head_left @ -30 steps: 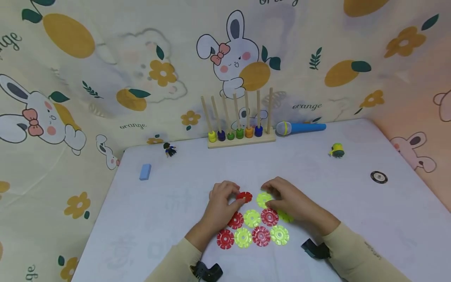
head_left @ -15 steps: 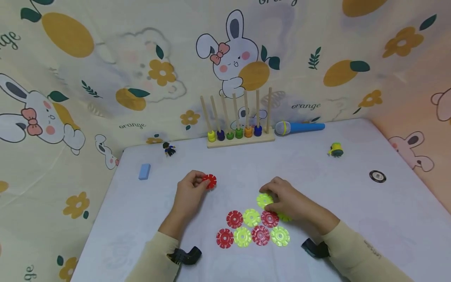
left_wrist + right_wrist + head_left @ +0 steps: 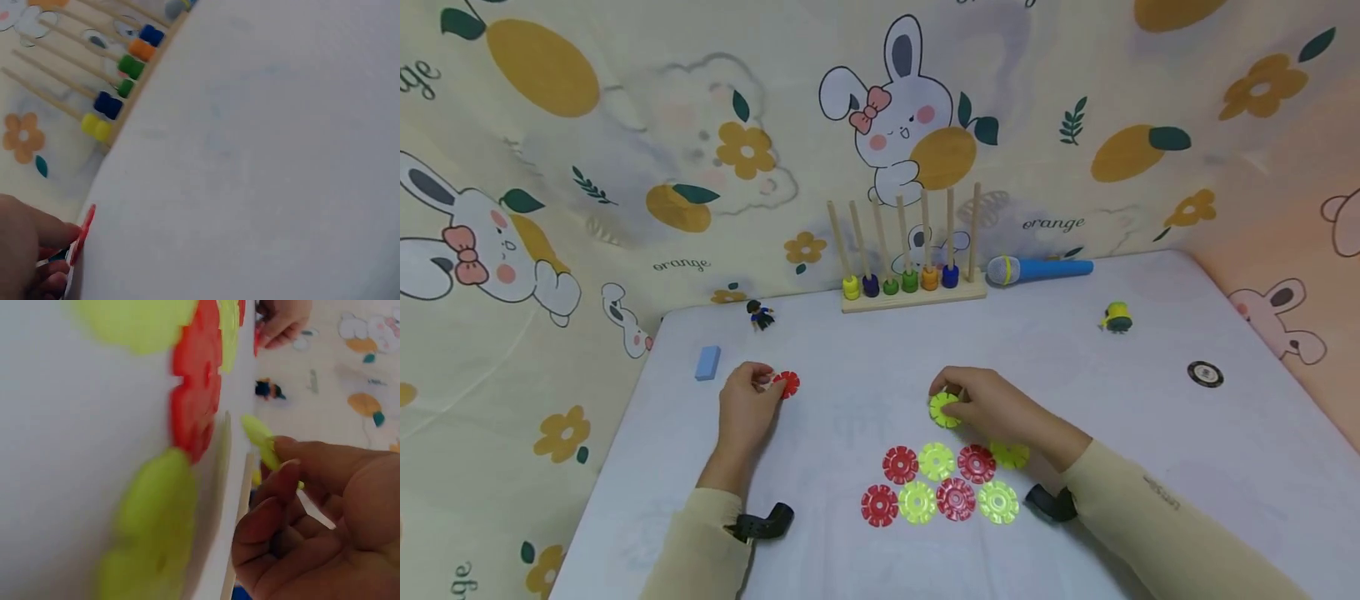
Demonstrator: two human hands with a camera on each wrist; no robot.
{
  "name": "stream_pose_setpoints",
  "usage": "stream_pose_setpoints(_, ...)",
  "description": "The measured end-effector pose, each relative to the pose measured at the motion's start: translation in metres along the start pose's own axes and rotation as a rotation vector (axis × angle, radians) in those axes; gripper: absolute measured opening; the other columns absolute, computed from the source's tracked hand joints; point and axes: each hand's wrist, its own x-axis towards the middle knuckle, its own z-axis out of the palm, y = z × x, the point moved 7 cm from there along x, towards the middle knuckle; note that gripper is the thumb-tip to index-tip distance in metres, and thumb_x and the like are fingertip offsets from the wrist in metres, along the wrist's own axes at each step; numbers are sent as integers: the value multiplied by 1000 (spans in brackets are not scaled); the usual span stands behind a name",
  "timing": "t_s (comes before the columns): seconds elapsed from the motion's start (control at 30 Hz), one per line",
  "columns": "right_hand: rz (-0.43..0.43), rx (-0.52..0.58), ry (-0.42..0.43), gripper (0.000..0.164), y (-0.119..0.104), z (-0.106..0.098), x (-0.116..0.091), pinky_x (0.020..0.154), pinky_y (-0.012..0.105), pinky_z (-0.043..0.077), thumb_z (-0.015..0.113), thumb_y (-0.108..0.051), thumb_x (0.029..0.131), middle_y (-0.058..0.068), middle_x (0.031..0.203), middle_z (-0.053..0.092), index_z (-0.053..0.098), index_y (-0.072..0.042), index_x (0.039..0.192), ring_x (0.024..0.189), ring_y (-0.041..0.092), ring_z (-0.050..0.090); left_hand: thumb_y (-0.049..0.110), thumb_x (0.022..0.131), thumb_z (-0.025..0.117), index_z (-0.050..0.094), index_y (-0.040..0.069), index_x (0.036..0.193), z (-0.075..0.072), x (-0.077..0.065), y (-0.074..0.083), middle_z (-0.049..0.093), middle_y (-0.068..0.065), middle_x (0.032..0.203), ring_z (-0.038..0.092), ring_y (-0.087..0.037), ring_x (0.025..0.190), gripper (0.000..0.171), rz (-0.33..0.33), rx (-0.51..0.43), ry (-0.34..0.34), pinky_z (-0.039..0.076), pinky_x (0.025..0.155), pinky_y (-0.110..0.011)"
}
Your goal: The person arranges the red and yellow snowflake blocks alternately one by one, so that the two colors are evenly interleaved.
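My left hand [image 3: 747, 412] pinches a red snowflake disc [image 3: 787, 384] by its edge at the left of the table; in the left wrist view the red disc [image 3: 83, 235] shows edge-on between thumb and fingers. In the head view my right hand [image 3: 988, 400] pinches a yellow-green snowflake disc [image 3: 943, 411], held tilted above the table in the right wrist view. Below it lie two rows of flat discs, red and yellow-green by turns. The front row begins with a red disc [image 3: 879, 506]; at the back row's right end a yellow-green disc [image 3: 1010, 455] is partly covered by my right arm.
A wooden peg stand [image 3: 914, 302] with coloured beads stands at the back, beside a blue toy microphone [image 3: 1048, 272]. A blue block [image 3: 707, 363] and a small figure [image 3: 760, 316] lie left. Right are a green-yellow toy [image 3: 1117, 317] and a black-white round chip [image 3: 1206, 374].
My left hand has carried the red disc from beside the rows out to the left. My right hand has lifted its yellow-green disc and moved it slightly left and away from the rows.
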Motion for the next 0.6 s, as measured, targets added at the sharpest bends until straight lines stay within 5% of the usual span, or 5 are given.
stream_pose_setpoints(0.3, -10, 100, -82, 36, -31, 28, 56, 75, 33, 52, 61, -6, 93, 2, 103, 59, 58, -14, 127, 85, 17, 62, 21, 90, 65, 67, 10, 123, 2, -23, 12, 57, 2, 131, 46, -23, 118, 35, 351, 136, -85, 39, 93, -47)
stream_pose_setpoints(0.47, -32, 18, -81, 49, -41, 39, 72, 96, 37, 41, 63, -8, 91, 4, 125, 55, 50, -11, 138, 111, 18, 53, 34, 95, 56, 49, 18, 142, 16, -29, 12, 37, 8, 149, 30, -22, 134, 50, 421, 281, -191, 28, 91, -49)
stream_pose_setpoints(0.6, -87, -229, -109, 47, -58, 47, 70, 104, 41, 33, 61, -17, 93, 6, 140, 44, 50, -11, 139, 128, 25, 40, 37, 98, 51, 43, 19, 146, 20, -28, 11, 27, 6, 154, 23, -24, 137, 52, 427, 323, -205, 24, 85, -47)
